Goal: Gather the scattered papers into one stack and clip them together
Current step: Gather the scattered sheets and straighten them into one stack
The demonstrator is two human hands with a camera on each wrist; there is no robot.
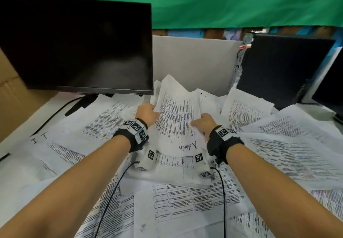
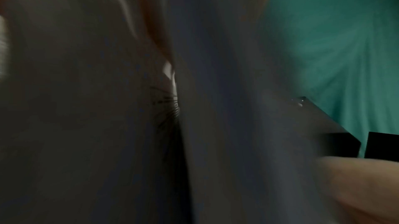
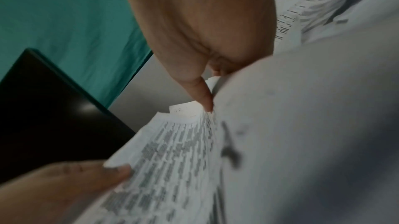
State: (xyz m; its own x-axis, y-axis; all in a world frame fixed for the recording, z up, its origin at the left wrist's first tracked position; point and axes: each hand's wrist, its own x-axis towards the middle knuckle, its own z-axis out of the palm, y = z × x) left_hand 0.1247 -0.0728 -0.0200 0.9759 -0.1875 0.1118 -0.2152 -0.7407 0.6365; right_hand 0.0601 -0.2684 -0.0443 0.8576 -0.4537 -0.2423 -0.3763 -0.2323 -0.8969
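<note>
A bundle of printed sheets [image 1: 176, 119], the top one handwritten "Admin", is tilted up between my hands above the desk. My left hand [image 1: 146, 113] grips its left edge and my right hand [image 1: 203, 122] grips its right edge. In the right wrist view my thumb and fingers [image 3: 200, 89] pinch the sheets [image 3: 172, 151] with blurred print. The left wrist view is dark, with paper [image 2: 108, 108] close against the lens. Many more printed papers [image 1: 185, 200] lie scattered over the desk. I see no clip.
A black monitor [image 1: 74, 43] stands at the back left, its cable [image 1: 55, 113] running over the desk. A black computer case [image 1: 278, 67] stands at the back right before a grey partition [image 1: 191, 61]. A green cloth [image 1: 222, 0] hangs behind.
</note>
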